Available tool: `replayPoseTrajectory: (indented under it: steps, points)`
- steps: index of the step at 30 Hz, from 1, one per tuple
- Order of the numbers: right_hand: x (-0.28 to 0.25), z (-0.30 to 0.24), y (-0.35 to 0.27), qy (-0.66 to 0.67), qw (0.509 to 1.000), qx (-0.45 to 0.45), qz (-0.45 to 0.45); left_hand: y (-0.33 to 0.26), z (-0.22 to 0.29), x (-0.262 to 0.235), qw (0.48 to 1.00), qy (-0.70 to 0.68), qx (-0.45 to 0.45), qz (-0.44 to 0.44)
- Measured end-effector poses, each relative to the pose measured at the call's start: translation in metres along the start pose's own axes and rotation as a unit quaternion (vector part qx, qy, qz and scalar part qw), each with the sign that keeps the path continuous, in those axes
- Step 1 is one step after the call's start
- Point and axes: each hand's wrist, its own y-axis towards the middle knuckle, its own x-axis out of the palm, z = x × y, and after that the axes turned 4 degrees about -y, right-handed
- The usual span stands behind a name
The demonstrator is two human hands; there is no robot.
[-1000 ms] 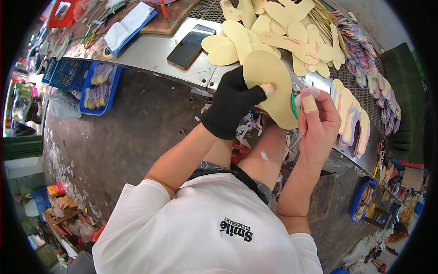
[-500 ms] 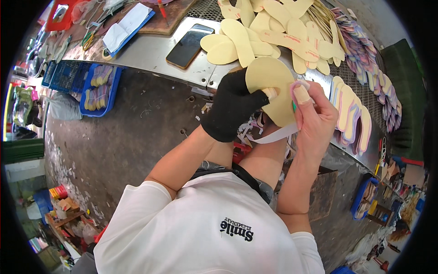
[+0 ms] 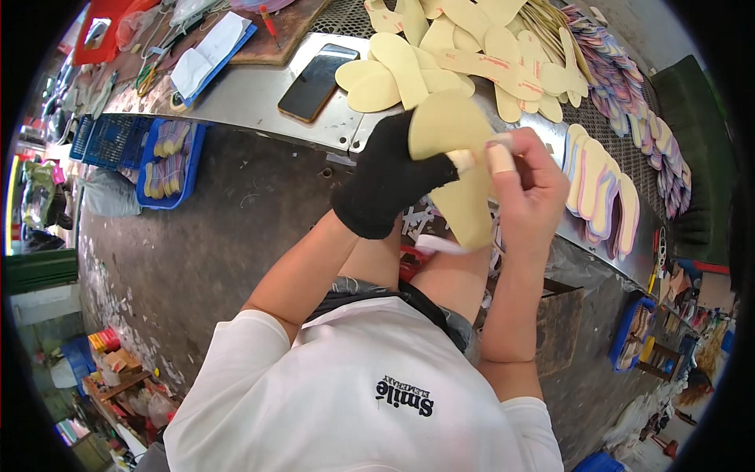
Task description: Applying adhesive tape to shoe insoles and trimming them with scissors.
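Left hand [image 3: 389, 185], black glove, and bare right hand [image 3: 527, 185] both pinch insole [image 3: 456, 169]; long axis upright, tilted slightly.

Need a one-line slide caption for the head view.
Black-gloved left hand and bare right hand hold a yellow insole beside a steel bench.

There is one view, from a camera on the person's head. It looks almost straight down over the white shirt [image 3: 354, 385] and is very near the two hands. The metal table edge [image 3: 259, 110] runs across the top of the picture and bends like a bow, because the lens is very wide. Below that table edge lies the dark floor [image 3: 197, 236]. Above the edge, farther from the person, lie the yellow insoles [image 3: 409, 63]. The picture's corners are black.
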Motion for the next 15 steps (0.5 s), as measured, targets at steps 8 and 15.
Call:
replayPoseTrajectory:
  steps: [8,15]
  points:
    - [0.002,-0.007,0.000,0.166,0.951,0.259,-0.011,0.020,0.004,-0.006,0.999,0.001,-0.006,-0.049]
    - [-0.011,0.012,-0.016,-0.154,0.987,-0.047,0.006,0.016,0.014,0.001,0.993,-0.113,-0.030,-0.009]
